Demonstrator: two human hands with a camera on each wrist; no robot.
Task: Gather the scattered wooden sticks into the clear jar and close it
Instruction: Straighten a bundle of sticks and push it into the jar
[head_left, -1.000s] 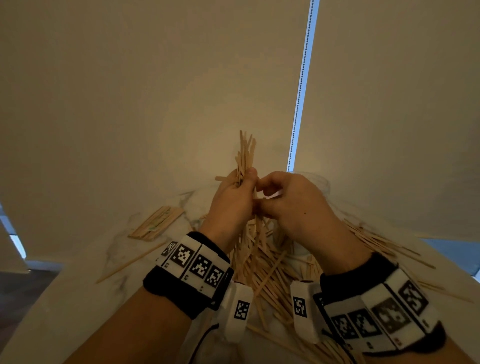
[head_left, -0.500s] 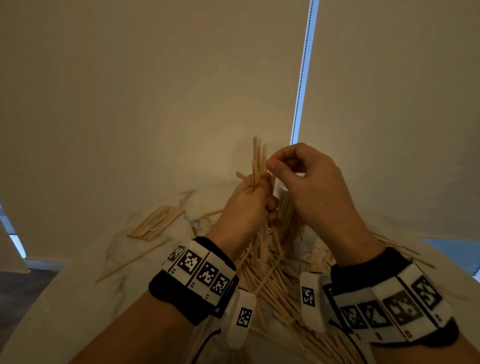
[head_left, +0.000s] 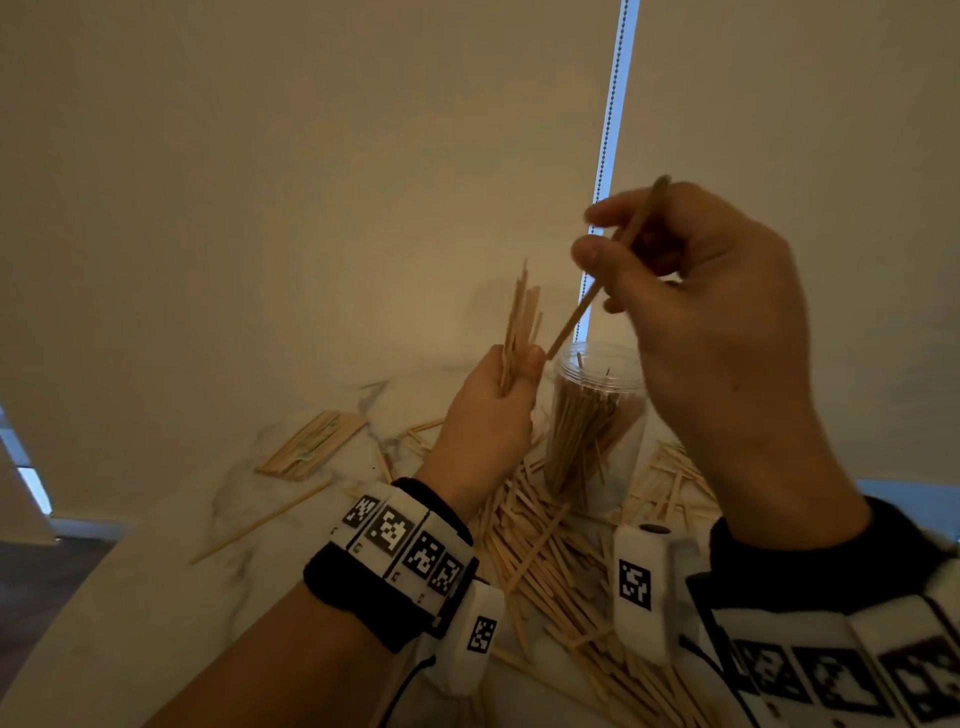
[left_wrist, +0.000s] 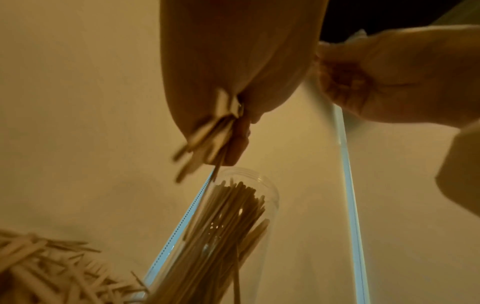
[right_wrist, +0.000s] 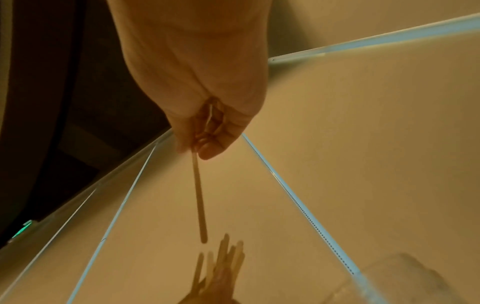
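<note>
A clear jar (head_left: 597, 421) stands upright and lidless on the marble table (head_left: 130, 597), partly filled with wooden sticks; it also shows in the left wrist view as the jar (left_wrist: 228, 230). My left hand (head_left: 488, 415) grips an upright bundle of sticks (head_left: 519, 322) just left of the jar's mouth. My right hand (head_left: 696, 306), raised above the jar, pinches a single stick (head_left: 597, 291) that slants down toward the left thumb. In the right wrist view the single stick (right_wrist: 198, 195) hangs from my fingers above the bundle (right_wrist: 223, 261). No lid is in view.
A big heap of loose sticks (head_left: 550, 561) covers the table around and in front of the jar. A flat stack of sticks (head_left: 311, 441) lies at the left, with one long skewer (head_left: 260, 519) near it. Pale roller blinds stand close behind the table.
My right hand has risen up and to the right, drawing one stick out of the bundle. The left hand has lifted slightly with the bundle. The jar has come into view.
</note>
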